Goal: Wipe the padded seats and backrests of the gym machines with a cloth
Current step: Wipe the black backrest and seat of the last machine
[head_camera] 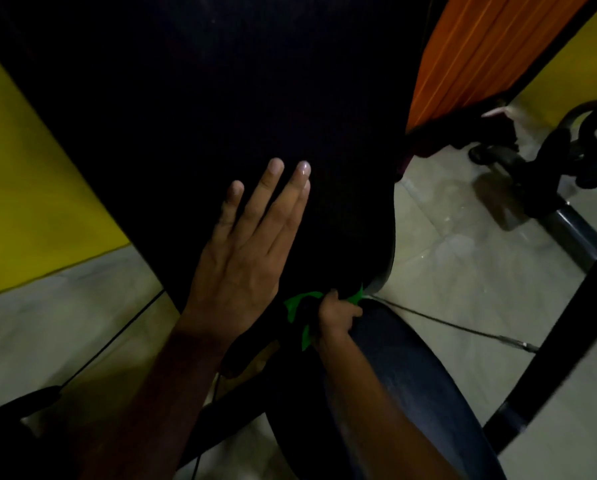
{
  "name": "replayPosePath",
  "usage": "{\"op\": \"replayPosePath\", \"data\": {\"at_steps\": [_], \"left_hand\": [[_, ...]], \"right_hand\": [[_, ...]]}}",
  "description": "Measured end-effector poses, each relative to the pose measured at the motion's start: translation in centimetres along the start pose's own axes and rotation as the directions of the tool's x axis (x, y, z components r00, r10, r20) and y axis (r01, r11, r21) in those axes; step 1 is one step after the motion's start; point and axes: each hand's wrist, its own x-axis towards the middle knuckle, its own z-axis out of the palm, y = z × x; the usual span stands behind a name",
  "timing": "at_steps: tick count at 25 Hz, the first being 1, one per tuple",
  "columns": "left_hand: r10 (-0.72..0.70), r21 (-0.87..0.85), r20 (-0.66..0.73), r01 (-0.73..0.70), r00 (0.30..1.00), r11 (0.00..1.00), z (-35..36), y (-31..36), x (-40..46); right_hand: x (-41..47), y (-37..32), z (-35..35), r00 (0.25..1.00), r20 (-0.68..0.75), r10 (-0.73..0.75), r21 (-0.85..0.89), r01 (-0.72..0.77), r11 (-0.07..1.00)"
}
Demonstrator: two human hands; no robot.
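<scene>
A green cloth [305, 311] is seen bunched at the bottom edge of the black padded backrest [220, 98], in the crease where the backrest meets the dark padded seat [404, 368]. Only crumpled folds of it are visible, on both sides of the hand holding it; its full shape cannot be made out.

The cloth is gripped by the right hand [336, 315], whose fingers are curled tightly round it and pressed into the crease. The right forearm is laid along the seat, reaching in from the lower right.

The backrest fills the upper centre of the view. Its long axis is seen running from the top of the frame down toward the seat, narrowing toward its lower end, with the padded face turned to the camera. The seat extends from the crease toward the lower right, its rounded edge on the right side.

The left hand [245, 251] is laid flat on the backrest face, above and left of the cloth, fingers straight and held nearly together, pointing up along the pad. Nothing is held in it.

A pale tiled floor [463, 258] is seen below. A thin cable [446, 325] runs rightward from the crease. A yellow wall [23, 174] lies at the left, an orange panel [480, 53] at upper right, and black machine parts [549, 161] stand at the right.
</scene>
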Motion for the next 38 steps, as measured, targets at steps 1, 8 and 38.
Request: {"op": "replayPosePath", "data": {"at_steps": [1,8,38], "left_hand": [[0.006,-0.006,-0.003,-0.006,1.000,1.000,-0.2,0.1,-0.3],[0.115,-0.175,-0.036,-0.119,0.993,0.977,-7.5,-5.4,4.9],[-0.134,-0.795,0.004,0.084,0.991,0.601,-13.7,-20.2,11.8]], "right_hand": [[-0.6,-0.7,-1.1,1.000,0.009,-0.030,0.045,0.030,0.999],[-17.2,-15.4,-9.7,0.367,0.169,-0.915,0.231,0.888,0.398],[-24.3,-20.4,-4.5,-0.694,0.397,-0.601,-0.075,0.628,-0.775]]}}
